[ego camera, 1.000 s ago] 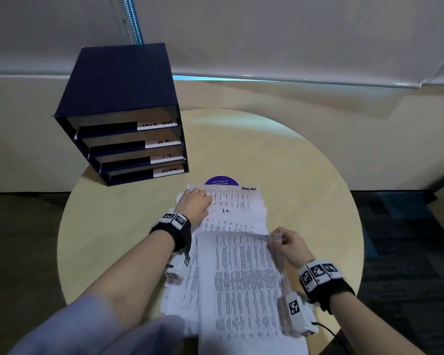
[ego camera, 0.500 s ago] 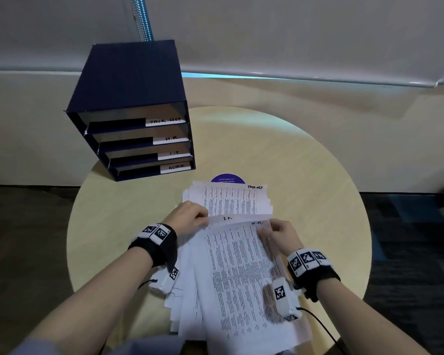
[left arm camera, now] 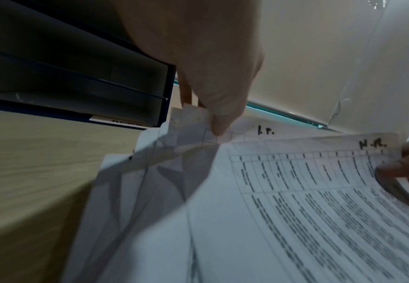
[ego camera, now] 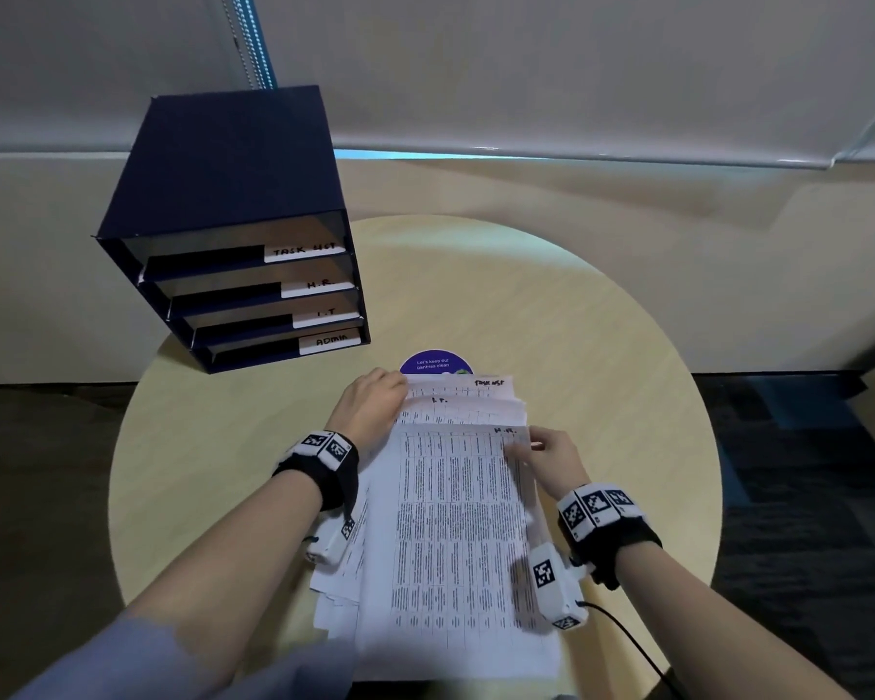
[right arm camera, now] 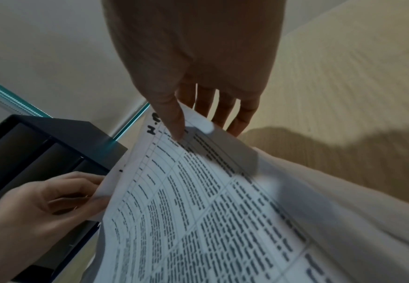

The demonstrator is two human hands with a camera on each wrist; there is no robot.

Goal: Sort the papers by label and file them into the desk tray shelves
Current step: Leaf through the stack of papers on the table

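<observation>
Both hands work on a loose pile of white printed paper sheets (ego camera: 455,538) lying on the round pale wooden table (ego camera: 602,346), from its middle to its near edge; the left hand (ego camera: 372,409) pinches the far left corner of a sheet marked "I.T." (left arm camera: 247,132) between thumb and fingers, seen closely in the left wrist view; the right hand (ego camera: 551,459) pinches the far right corner of the top sheet marked "H.R." (ego camera: 455,497), thumb (right arm camera: 172,118) on its face and fingers beneath, and this sheet curves upward off the pile; a sheet marked "TASK LIST" (ego camera: 475,384) shows at the far end of the pile, half covering a round purple sticker (ego camera: 435,361); the dark blue four-shelf desk tray (ego camera: 233,194) stands at the far left edge of the table, its shelves labelled TASK LIST, H.R., I.T. and ADMIN from top to bottom.
</observation>
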